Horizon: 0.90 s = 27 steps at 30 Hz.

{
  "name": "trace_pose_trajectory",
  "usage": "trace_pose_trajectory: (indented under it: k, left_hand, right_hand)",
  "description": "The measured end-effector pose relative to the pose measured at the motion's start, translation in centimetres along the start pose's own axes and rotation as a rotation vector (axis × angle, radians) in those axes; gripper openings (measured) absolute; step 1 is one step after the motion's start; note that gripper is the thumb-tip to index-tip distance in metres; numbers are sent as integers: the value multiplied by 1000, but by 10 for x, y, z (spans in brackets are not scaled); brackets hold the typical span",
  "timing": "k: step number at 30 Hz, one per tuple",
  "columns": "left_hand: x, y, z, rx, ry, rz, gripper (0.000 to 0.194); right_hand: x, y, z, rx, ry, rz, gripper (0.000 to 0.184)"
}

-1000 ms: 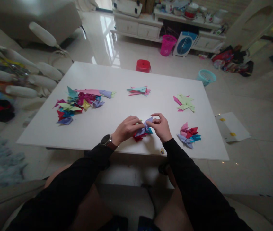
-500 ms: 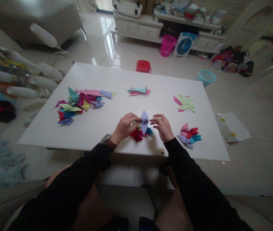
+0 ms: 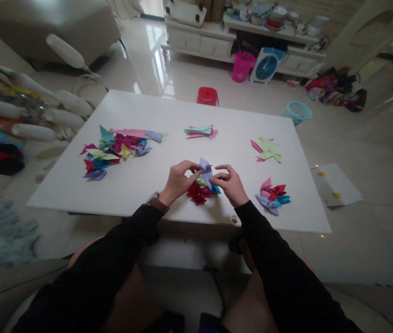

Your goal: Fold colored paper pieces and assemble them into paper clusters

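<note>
A lavender origami paper piece [image 3: 205,172] with pointed ends is held between my two hands, over the front middle of the white table [image 3: 141,185]. My left hand [image 3: 181,179] pinches its left side with thumb and fingers. At its lower right edge, my right hand [image 3: 230,182] has thumb and fingertips closed on the paper, with the index finger raised. Directly below lies a small pile of red, green and blue folded papers [image 3: 198,196], partly hidden by the held piece and my hands.
A large pile of folded papers [image 3: 116,148] lies at left. Narrow folded strips [image 3: 200,132] are stacked at the back middle. Light-green pieces [image 3: 267,149] and a mixed pile [image 3: 273,196] lie at right. A tiny figure [image 3: 234,218] sits by the front edge; a red stool [image 3: 206,95] stands beyond.
The lavender piece has tilted and shifted slightly left. My right hand has moved from its right side onto its lower edge. The piles have stayed put.
</note>
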<state>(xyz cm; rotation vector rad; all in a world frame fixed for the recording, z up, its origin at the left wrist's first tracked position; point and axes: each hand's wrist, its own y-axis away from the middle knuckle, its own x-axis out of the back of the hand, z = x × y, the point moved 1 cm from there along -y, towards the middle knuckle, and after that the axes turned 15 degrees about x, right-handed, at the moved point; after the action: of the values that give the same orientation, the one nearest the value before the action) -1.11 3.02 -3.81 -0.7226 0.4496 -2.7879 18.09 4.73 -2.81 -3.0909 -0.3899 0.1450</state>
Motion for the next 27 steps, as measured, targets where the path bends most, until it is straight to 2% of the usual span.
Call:
trace_pose_trajectory:
  k: [7, 12, 16, 20, 27]
  left_hand:
    - [-2, -3, 5, 172, 135, -74, 10]
    - [-3, -4, 2, 212, 181, -126, 14]
    - [-4, -4, 0, 221, 182, -167, 13]
    - [-3, -4, 1, 203, 146, -139, 12]
    - [0, -4, -1, 128, 85, -155, 11]
  right_hand:
    - [5, -2, 11, 70, 116, -12, 44]
    - [9, -4, 15, 143, 200, -1, 41]
    - [9, -4, 13, 173, 250, -10, 39]
    - [8, -3, 6, 166, 275, -28, 41]
    - [11, -3, -1, 249, 406, 28, 27]
